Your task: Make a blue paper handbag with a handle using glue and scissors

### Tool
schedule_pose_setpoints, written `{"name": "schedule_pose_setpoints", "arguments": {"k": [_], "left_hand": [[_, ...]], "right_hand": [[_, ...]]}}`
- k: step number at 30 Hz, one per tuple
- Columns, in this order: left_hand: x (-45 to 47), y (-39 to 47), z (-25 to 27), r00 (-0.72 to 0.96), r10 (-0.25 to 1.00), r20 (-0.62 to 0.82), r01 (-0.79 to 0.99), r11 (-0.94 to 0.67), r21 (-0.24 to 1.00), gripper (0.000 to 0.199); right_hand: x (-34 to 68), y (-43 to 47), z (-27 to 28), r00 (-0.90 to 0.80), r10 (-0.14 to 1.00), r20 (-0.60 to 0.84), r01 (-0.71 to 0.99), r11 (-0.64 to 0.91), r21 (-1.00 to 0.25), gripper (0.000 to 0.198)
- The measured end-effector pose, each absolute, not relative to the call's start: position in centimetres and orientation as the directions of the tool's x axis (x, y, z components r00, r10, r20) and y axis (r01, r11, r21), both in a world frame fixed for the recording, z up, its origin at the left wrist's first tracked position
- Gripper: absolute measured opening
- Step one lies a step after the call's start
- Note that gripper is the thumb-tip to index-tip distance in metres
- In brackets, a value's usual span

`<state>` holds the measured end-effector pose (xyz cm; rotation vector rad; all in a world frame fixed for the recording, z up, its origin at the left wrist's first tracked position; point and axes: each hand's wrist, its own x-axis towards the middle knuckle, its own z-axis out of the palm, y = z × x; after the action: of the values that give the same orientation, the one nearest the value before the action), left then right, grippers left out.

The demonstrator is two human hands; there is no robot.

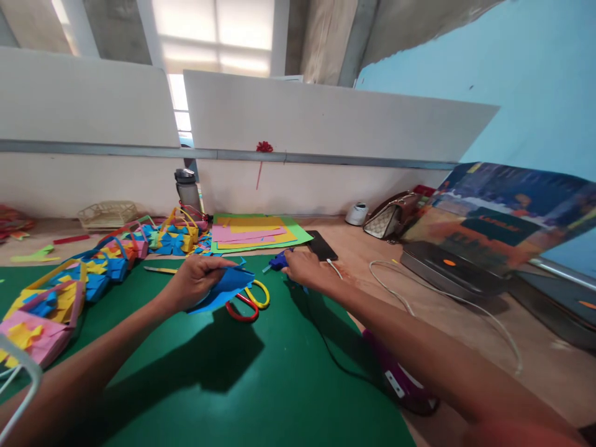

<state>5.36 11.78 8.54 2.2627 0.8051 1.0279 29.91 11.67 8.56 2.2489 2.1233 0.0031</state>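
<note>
My left hand (pixel 198 280) pinches a folded piece of blue paper (pixel 228 287) above the green mat. Just under the paper, scissors (pixel 251 304) with one red and one yellow handle loop lie on the mat, their blades partly hidden. My right hand (pixel 303 268) reaches forward with its fingers closed around a blue glue gun (pixel 279 261), whose nozzle points left. Part of the gun is covered by the hand, and a dark cord trails from it across the mat. Left of my left hand, a thin blade (pixel 159 270) shows.
Colourful paper baskets (pixel 107 267) line the left side. Stacked coloured sheets (pixel 256 233), a bottle (pixel 186 189) and a phone (pixel 322 246) sit behind the mat (pixel 298 397). A purple object (pixel 403 379) lies under my right forearm. A handbag (pixel 391 214) and white cable (pixel 447 288) are on the right.
</note>
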Motion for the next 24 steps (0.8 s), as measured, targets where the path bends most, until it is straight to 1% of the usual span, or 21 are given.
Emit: {"name": "schedule_pose_setpoints", "arguments": {"k": [2, 5, 8, 11, 14, 17, 19, 21, 24], "left_hand": [[5.6, 11.6, 8.4, 0.5, 0.724, 0.475, 0.266, -0.651, 0.711, 0.03], [5.8, 11.6, 8.5, 0.458, 0.773, 0.438, 0.199, -0.57, 0.797, 0.029], [5.8, 11.6, 8.9, 0.465, 0.806, 0.366, 0.132, -0.472, 0.872, 0.026], [5.9, 11.6, 9.3, 0.475, 0.828, 0.299, 0.088, -0.383, 0.92, 0.023], [6.0, 11.6, 9.4, 0.462, 0.854, 0.24, 0.04, -0.29, 0.956, 0.022], [6.3, 11.6, 9.1, 0.465, 0.871, 0.156, -0.006, -0.174, 0.985, 0.024], [6.6, 11.6, 8.8, 0.47, 0.876, 0.11, -0.027, -0.11, 0.994, 0.026], [6.7, 11.5, 8.5, 0.461, 0.883, 0.09, -0.036, -0.083, 0.996, 0.028], [6.8, 11.5, 8.4, 0.443, 0.893, 0.08, -0.009, -0.085, 0.996, 0.026]], "right_hand": [[29.9, 12.1, 7.4, 0.087, 0.995, -0.054, 0.996, -0.087, 0.004, 0.032], [30.1, 12.6, 6.9, 0.117, 0.992, -0.037, 0.99, -0.12, -0.079, 0.032], [30.7, 12.8, 8.0, 0.147, 0.989, 0.013, 0.97, -0.141, -0.196, 0.032], [31.2, 12.0, 10.3, 0.187, 0.978, 0.092, 0.929, -0.145, -0.341, 0.03], [31.0, 9.5, 12.2, 0.195, 0.962, 0.192, 0.871, -0.08, -0.485, 0.034], [30.4, 6.0, 12.8, 0.176, 0.95, 0.258, 0.819, 0.005, -0.574, 0.033], [29.9, 3.9, 12.3, 0.122, 0.939, 0.32, 0.703, 0.146, -0.696, 0.033], [29.6, 2.3, 11.5, 0.068, 0.938, 0.341, 0.644, 0.219, -0.733, 0.033], [29.2, 1.0, 10.4, -0.007, 0.953, 0.302, 0.645, 0.235, -0.727, 0.035]]}}
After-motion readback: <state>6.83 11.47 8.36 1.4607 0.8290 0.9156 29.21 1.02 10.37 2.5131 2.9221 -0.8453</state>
